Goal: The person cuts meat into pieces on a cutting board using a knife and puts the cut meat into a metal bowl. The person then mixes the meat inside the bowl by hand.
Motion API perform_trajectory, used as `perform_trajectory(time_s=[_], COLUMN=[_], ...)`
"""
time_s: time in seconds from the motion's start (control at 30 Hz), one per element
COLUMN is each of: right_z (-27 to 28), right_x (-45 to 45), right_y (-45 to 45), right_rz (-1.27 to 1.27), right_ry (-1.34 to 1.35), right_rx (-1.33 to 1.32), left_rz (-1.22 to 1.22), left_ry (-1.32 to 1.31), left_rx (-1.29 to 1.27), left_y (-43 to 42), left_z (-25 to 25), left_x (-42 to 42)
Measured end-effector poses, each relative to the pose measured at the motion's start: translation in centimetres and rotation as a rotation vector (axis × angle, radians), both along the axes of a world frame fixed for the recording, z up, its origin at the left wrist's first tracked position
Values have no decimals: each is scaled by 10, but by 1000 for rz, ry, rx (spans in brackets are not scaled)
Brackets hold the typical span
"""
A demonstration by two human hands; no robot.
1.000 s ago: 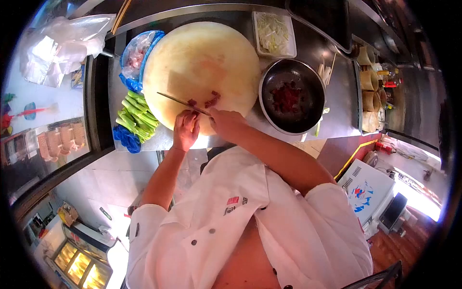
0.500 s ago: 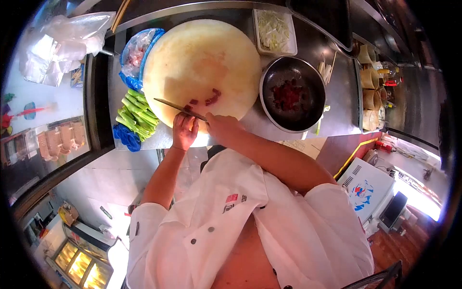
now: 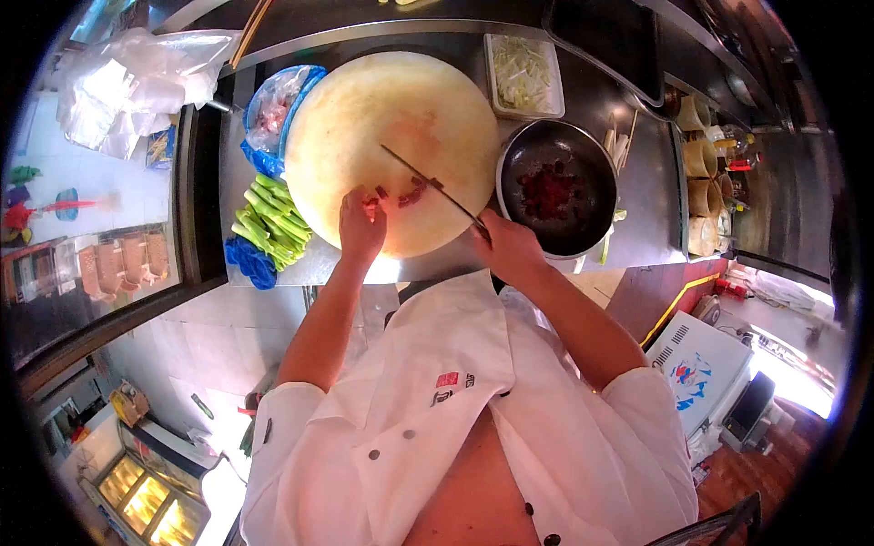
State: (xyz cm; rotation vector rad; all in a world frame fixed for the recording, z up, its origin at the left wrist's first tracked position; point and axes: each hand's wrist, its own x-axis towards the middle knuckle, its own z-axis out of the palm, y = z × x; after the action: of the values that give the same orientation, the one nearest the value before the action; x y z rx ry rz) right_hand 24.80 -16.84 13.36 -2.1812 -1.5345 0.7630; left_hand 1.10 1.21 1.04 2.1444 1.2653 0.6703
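My right hand [image 3: 512,248] grips the handle of a knife [image 3: 423,177], its narrow blade slanting up and left over the round cutting board [image 3: 328,118]. Under and beside the blade lie several dark red pieces of meat [image 3: 411,193]. At the board's near left part, my left hand [image 3: 362,227] is closed, its curled fingertips around a small red piece of meat [image 3: 370,204], partly hidden by the fingers. A dark round pan [image 3: 583,232] stands right of the board, with more dark red chopped meat [image 3: 549,191] in it.
Left of the board are cut green stalks [image 3: 273,218], a blue cloth or bag [image 3: 250,262] and a blue-lined container [image 3: 276,105]. A white tray of pale shreds [image 3: 523,73] sits behind the pan. A steel counter [image 3: 651,182] extends right, beside stacked containers [image 3: 701,196].
My right hand has moved right with the knife, and the blade has swung from beside my left fingers to the meat pieces. My left hand has shifted slightly up.
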Motion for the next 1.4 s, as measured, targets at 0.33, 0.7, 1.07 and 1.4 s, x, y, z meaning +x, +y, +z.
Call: perform_trajectory(time_s=[0.33,0.7,1.07,1.4], right_z=[19,23,33,21], right_x=[23,61,87,70], right_y=[-59,-130,-155,-157], right_rz=[-201,-477,-575,-419], right_ry=[-172,-142,-133,-207], right_rx=[135,55,-135,-126], left_rz=[-337,-452,-425,-1000], left_ry=[125,252,-273,-84], left_rx=[-111,-331,-721,91], left_y=[8,5,-42,-115], left_z=[7,58,111,78], left_x=[67,127,208,257])
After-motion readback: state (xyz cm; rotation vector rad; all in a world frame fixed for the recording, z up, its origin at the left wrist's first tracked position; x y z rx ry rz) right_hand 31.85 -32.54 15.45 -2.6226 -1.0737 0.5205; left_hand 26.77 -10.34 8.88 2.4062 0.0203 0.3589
